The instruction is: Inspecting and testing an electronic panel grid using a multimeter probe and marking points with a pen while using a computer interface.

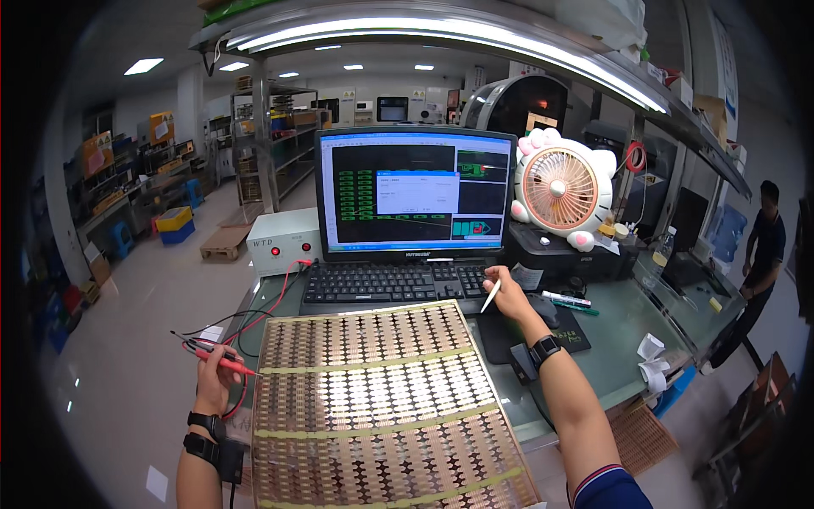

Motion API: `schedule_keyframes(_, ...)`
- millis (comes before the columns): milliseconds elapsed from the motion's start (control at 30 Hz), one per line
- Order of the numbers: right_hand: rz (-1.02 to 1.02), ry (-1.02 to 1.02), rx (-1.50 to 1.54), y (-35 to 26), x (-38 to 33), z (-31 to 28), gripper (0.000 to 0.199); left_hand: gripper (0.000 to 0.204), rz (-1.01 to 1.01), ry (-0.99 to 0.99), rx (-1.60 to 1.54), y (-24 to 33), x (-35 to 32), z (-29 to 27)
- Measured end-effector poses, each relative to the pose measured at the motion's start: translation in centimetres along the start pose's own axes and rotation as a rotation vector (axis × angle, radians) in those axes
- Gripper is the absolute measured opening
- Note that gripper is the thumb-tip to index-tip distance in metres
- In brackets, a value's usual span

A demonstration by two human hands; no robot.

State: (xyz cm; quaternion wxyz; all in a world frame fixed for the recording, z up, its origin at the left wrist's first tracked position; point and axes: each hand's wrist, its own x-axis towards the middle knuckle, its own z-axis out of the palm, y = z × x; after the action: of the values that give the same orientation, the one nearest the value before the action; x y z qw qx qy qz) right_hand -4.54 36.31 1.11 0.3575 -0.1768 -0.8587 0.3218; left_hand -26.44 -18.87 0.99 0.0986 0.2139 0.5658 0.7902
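The left hand [217, 382] grips a red test probe [222, 360], fingers wrapped around its shaft, with the tip pointing right toward the left edge of a large copper-coloured sheet [381, 407]. The sheet lies flat across the near side of the glass desk [619, 339], punched in rows of small shapes and crossed by strips of pale tape. Red and black leads [267, 310] trail from the probe up to a grey box [284, 240] standing left of the monitor.

The right hand [509, 295] holds a white pen-like stick [491, 296] pinched between thumb and fingers, hovering at the right end of the black keyboard [386, 282], just beyond the far edge of the sheet. The monitor [415, 191] stands behind the keyboard. A mouse [547, 312] lies on a black pad just right of that hand, with green and white pens [566, 303] beyond it. A pink and white fan [564, 188] sits on a black printer [560, 250] at the right. Another person [763, 254] stands at the far right edge.
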Motion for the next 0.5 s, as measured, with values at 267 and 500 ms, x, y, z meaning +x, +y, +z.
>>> schedule_keyframes(267,0.047,-0.152,-0.384,-0.7,2.6,-0.1,0.041,0.026,-0.006,0.018,0.000,0.2,0.1,0.6)
schedule_keyframes(500,0.106,-0.172,-0.363,-0.7,3.2,0.8,0.046,0.026,-0.004,0.020,-0.001,0.0,-0.8,0.1)
